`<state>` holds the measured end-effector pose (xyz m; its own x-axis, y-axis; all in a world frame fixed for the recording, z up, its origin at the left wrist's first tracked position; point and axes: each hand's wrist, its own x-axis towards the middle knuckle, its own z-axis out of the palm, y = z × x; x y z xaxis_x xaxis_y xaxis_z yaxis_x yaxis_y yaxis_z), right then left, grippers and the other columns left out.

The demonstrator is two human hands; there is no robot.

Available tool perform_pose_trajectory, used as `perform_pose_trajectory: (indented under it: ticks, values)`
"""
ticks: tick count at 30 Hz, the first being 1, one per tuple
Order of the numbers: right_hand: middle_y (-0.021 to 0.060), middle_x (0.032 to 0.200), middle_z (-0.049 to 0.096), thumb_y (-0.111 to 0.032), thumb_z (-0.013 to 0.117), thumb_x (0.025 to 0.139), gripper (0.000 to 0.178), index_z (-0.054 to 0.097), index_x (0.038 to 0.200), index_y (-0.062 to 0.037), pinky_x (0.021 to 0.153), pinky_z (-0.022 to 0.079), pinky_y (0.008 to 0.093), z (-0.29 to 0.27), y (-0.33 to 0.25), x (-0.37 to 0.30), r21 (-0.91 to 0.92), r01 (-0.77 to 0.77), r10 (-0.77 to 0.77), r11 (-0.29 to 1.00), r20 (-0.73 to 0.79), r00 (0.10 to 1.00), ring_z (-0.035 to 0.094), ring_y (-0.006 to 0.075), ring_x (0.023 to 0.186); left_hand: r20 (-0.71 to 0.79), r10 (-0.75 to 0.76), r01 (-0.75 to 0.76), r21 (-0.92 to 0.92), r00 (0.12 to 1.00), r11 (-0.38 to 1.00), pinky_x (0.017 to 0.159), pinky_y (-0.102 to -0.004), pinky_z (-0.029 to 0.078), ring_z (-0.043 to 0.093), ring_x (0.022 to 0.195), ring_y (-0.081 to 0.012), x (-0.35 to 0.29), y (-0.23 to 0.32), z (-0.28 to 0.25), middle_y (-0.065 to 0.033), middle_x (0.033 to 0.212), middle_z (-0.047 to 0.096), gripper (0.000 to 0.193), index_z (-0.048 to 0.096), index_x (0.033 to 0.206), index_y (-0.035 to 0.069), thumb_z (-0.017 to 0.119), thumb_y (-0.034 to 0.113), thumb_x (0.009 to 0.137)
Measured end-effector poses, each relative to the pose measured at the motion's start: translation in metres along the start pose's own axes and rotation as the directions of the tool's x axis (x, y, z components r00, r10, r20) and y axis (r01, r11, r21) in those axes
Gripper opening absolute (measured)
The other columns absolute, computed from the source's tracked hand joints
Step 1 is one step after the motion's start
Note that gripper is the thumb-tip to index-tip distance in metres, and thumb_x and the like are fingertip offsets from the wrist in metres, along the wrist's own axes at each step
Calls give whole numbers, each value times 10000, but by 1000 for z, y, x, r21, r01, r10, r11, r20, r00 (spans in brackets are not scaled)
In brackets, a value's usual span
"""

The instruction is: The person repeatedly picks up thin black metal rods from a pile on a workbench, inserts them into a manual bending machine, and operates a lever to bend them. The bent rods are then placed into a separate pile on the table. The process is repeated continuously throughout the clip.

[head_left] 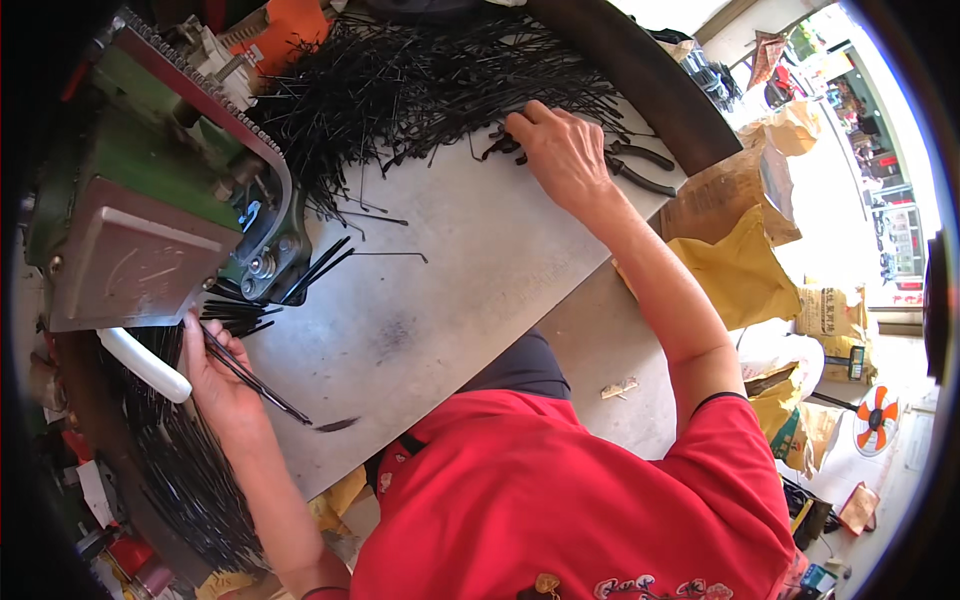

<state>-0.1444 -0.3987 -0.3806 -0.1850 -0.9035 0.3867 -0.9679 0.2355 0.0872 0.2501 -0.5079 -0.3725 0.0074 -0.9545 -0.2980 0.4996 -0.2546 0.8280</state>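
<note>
Left grip (220, 388): pinches slim black rods (262, 382) just below the green machine (135, 140); rods slant across the fingers, presumably so one end points at the machine and the other hangs free. Right grip (562, 158): fingers curl down at the near edge of the tangled black pile (430, 85); cannot tell if they pinch anything. Pile sits along the far side of the counter (420, 310), probably to leave the middle open. Pliers (640, 153) lie just beside the right grip, apparently for easy reach.
</note>
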Motion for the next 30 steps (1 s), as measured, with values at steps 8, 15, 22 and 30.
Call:
perform_pose_trajectory:
  ticks: [8, 15, 22, 30]
  values:
    - [15, 850, 529, -28, 584, 723, 174, 592, 869, -121, 548, 487, 338, 12, 11, -9, 111, 89, -63, 990, -221, 973, 598, 180, 785, 53, -12, 9, 49, 999, 999, 600, -172, 437, 550, 710, -49, -7, -6, -5, -3, 798, 593, 178, 618, 1051, 74, 619, 191, 917]
    - [-3, 847, 626, -2, 608, 682, 256, 611, 919, -99, 508, 476, 282, -13, -27, 10, 126, 353, -231, 927, -552, 801, 621, 168, 651, 35, -74, 72, 55, 997, 996, 610, -194, 458, 578, 718, -88, -13, -8, -3, -43, 858, 627, 171, 610, 1017, 35, 615, 153, 893]
    - [88, 633, 596, -118, 583, 876, 78, 588, 868, -41, 474, 459, 322, -56, -185, 0, 802, 121, -142, 585, -46, 989, 595, 233, 507, 129, -57, 39, 138, 990, 990, 543, -179, 460, 627, 665, -100, -18, -25, 24, -43, 826, 645, 158, 594, 997, 25, 640, 112, 873]
    - [68, 558, 581, -164, 553, 911, 197, 575, 868, 28, 403, 408, 297, -34, -222, 20, 882, -466, -66, 68, 470, 880, 494, 129, 403, 155, 6, -51, 287, 988, 957, 577, -212, 470, 569, 631, -73, -18, -26, 37, -20, 794, 628, 167, 629, 1001, 19, 664, 100, 859]
